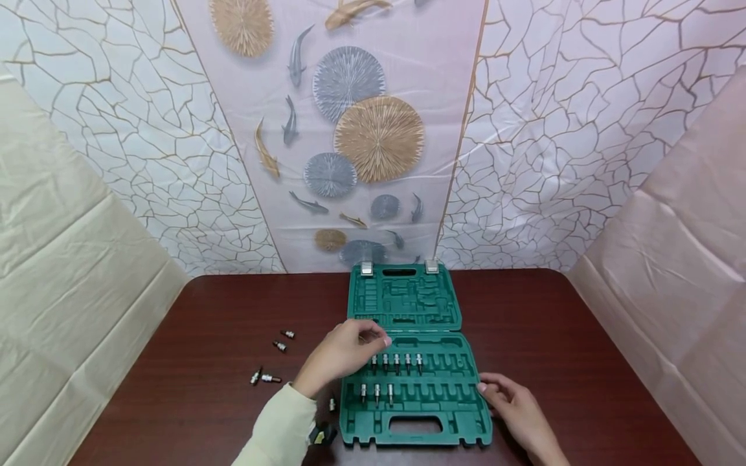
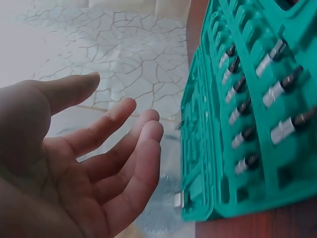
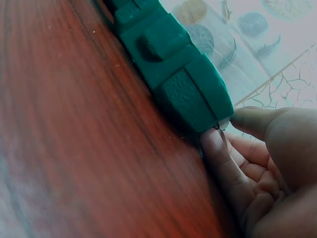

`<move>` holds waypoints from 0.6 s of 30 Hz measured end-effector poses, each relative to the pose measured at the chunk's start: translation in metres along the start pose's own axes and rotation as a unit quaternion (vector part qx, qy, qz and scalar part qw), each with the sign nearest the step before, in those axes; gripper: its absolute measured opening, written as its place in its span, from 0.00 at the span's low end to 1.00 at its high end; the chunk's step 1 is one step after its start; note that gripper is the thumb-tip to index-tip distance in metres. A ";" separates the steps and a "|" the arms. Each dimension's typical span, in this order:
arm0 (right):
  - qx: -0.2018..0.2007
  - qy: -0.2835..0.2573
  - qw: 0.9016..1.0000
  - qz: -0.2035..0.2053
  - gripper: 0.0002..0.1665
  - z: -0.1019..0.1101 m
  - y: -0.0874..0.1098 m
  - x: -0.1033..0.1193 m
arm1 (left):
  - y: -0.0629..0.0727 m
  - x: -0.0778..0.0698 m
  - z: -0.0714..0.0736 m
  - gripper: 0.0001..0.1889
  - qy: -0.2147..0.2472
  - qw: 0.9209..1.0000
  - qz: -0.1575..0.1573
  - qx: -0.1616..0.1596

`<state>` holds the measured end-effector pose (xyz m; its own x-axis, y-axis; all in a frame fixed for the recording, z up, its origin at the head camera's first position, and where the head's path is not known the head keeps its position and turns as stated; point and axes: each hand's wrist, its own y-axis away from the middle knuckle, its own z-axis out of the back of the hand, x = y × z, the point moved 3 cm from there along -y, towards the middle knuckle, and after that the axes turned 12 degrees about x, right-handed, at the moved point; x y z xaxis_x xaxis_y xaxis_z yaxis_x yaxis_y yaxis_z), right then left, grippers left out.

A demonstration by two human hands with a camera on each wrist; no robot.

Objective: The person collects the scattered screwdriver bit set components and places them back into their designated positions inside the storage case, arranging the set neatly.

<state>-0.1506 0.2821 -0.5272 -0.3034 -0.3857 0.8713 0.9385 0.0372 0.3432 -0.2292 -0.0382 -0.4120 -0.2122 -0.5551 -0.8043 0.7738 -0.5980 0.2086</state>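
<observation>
A green tool case (image 1: 408,424) lies unfolded on the table, its lid (image 1: 361,310) at the back. In its tray stand two rows of bit sockets: several in the back row (image 1: 397,364), three in the front row (image 1: 377,395). My left hand (image 1: 344,349) hovers over the tray's left side, fingers loosely bent and, in the left wrist view, nothing between them. At the tray's right edge my right hand (image 1: 515,408) pinches the case rim between thumb and finger, as the right wrist view also shows.
Several loose bit sockets lie left of the case on the dark wooden table (image 1: 192,388), among them one pair (image 1: 271,378) close together and one socket (image 1: 332,404) beside the tray. Patterned cloth (image 1: 379,142) hangs behind the table, plain cloth at both sides.
</observation>
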 end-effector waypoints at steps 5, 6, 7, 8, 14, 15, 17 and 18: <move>0.000 0.001 1.000 -0.001 0.32 0.001 0.000 -0.001 | 0.016 0.008 0.006 0.12 0.009 1.000 -0.010 0.004; -0.001 0.001 1.000 0.000 0.32 0.001 0.000 -0.001 | 0.019 0.010 0.006 0.12 0.011 1.000 -0.011 0.002; -0.002 0.002 1.000 0.000 0.32 0.001 0.000 -0.001 | 0.022 0.012 0.006 0.12 0.013 1.000 -0.012 0.001; -0.002 0.003 1.000 0.001 0.32 0.001 0.000 0.000 | 0.025 0.014 0.007 0.12 0.015 1.000 -0.012 -0.002; -0.005 0.004 1.000 0.002 0.31 0.000 0.000 0.000 | 0.041 0.027 0.007 0.11 0.008 1.000 -0.002 -0.022; -0.005 0.004 1.000 0.002 0.31 0.000 0.000 0.000 | 0.044 0.030 0.007 0.10 0.004 1.000 0.001 -0.024; -0.004 0.003 1.000 0.004 0.31 0.000 0.000 0.000 | 0.049 0.035 0.007 0.10 -0.006 1.000 0.006 -0.028; -0.004 0.003 1.000 0.004 0.31 0.000 0.000 0.000 | 0.052 0.037 0.007 0.10 -0.013 0.999 0.009 -0.031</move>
<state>-0.1501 0.2821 -0.5271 -0.2944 -0.3904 0.8723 0.9424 0.0331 0.3329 -0.2011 -0.0939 -0.4275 -0.2125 -0.5806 -0.7860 0.8128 -0.5516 0.1877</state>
